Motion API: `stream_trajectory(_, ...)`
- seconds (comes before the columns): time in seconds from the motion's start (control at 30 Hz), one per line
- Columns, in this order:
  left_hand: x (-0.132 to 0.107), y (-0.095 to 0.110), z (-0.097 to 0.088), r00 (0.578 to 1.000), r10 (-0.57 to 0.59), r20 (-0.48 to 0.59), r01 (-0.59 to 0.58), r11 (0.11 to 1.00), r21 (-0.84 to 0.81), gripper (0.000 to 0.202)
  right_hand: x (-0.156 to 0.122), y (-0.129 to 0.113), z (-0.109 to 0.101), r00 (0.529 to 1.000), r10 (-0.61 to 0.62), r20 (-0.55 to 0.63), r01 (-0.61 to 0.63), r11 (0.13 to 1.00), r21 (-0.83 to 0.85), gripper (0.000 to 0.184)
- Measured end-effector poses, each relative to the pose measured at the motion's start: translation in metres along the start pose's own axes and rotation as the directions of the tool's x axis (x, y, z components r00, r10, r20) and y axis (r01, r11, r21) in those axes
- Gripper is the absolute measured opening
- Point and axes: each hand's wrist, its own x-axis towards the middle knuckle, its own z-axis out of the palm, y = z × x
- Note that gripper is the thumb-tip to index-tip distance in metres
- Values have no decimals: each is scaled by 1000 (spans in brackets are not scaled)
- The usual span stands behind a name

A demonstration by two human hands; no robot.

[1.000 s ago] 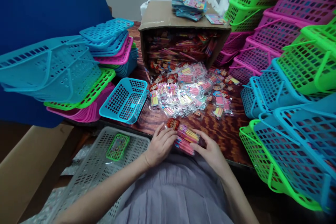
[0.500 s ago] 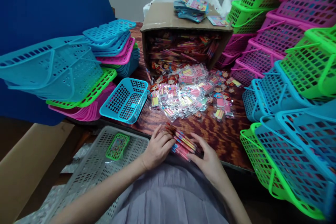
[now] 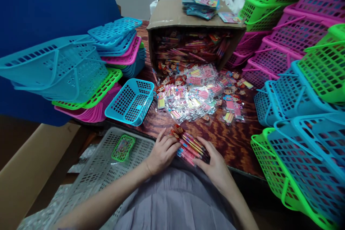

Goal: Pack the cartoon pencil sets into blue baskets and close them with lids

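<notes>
At the table's front edge, a bundle of pencil packs (image 3: 192,146) lies between my two hands, with pink and yellow pencil-like sticks and red-haired cartoon heads at the upper left end. My left hand (image 3: 164,151) grips that bundle at its left side, fingers bent over it. My right hand (image 3: 214,160) holds the lower right end between thumb and fingers. Just beyond is a heap of clear packets (image 3: 188,97) with pink and yellow sticks. Behind the heap, an open cardboard box (image 3: 172,12) on its side is filled with more of these packs.
A blue basket (image 3: 130,102) stands left of the heap. Stacked baskets (image 3: 81,68) rise at far left, and filled baskets (image 3: 285,90) at right. Below the edge, a grey crate (image 3: 107,176) holds a small green basket (image 3: 123,148). Flat blue packets (image 3: 201,5) lie atop the box.
The view has shifted slightly, so the surroundings sit a little to the right. The pencil packs have spread slightly between my hands, which keep nearly the same position.
</notes>
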Motion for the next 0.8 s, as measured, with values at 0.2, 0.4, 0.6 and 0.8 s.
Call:
stream_trajectory(0.2,6,-2,0,999,-32,-3,32,999,10,27,7,5,-4,1000,24,8,-24,998,63,61)
stream_trajectory(0.4,13,-4,2,999,-52,0,52,998,42,38,18,9,-11,997,58,47,-64,987,148,63)
stream_trajectory(0.6,16,-3,7,994,-72,83,72,997,8,55,20,8,-13,994,83,68,-95,972,213,63)
stream_trajectory(0.8,24,-2,11,986,-98,138,107,992,-63,70,25,15,-15,993,109,36,-114,962,247,60)
